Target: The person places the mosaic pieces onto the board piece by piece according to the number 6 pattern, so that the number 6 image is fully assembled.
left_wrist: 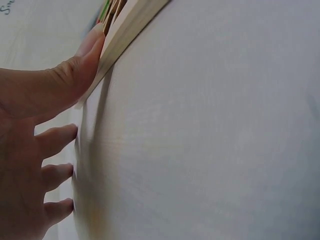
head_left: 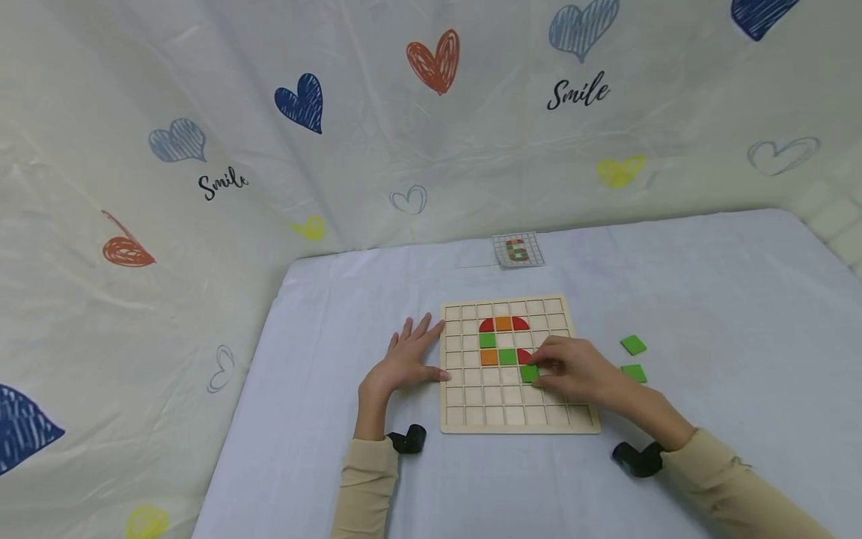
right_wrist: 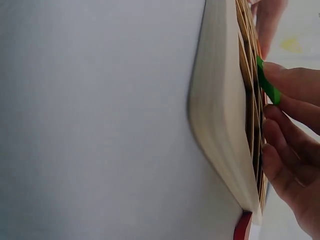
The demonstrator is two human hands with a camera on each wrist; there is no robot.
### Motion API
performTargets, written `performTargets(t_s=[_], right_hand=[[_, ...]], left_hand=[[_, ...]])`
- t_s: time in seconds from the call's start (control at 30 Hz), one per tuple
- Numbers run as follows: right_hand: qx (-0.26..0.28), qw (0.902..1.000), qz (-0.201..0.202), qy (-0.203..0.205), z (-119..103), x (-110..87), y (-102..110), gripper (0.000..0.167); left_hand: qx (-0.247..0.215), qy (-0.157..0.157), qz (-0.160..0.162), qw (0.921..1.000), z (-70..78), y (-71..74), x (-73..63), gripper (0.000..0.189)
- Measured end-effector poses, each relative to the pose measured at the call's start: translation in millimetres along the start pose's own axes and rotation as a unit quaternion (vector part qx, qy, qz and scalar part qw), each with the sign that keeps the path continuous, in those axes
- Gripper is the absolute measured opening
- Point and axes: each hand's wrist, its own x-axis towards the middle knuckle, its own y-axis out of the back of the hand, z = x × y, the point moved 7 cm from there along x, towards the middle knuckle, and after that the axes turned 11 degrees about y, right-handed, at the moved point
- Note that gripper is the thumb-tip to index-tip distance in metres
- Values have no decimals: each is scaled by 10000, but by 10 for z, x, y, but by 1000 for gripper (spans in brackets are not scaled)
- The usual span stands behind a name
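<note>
Setting recorded as a draped corner; home or studio cannot be determined. The table (head_left: pixel 727 299) is covered by pale cloth (head_left: pixel 323 344) and is backed by a creased white sheet (head_left: pixel 367 150) printed with hearts (head_left: pixel 434 63) and "Smile" lettering (head_left: pixel 578 92).

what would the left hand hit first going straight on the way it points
The left hand would likely meet the board first; its thumb seems to rest against the left edge, though exact contact is unclear.
</note>
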Motion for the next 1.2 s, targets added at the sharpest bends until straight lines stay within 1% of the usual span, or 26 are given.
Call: performTargets(t_s=[0.33,0.6,0.8,1.07,1.13,1.2], right_hand=[[-207,9996,-113,-145,-21,24,-54,23],[-191,9998,-67,-15,-43,3,-18,25],[-356,9993,101,77,-35,-71,93,24],[-355,9990,248,-114,72,-262,288,20],[-407,9987,288,-96,97,-303,325,19],[-506,9981,360,7,113,-343,363,19]], left_hand=[[4,13,-24,10000,-12,-8,8,96],[28,20,-8,10000,-3,0,1,96],[45,40,29,10000,-1,10,1,96],[21,41,15,10000,11,9,-13,95],[31,48,16,10000,17,10,-17,96],[46,49,17,10000,19,9,-17,96]])
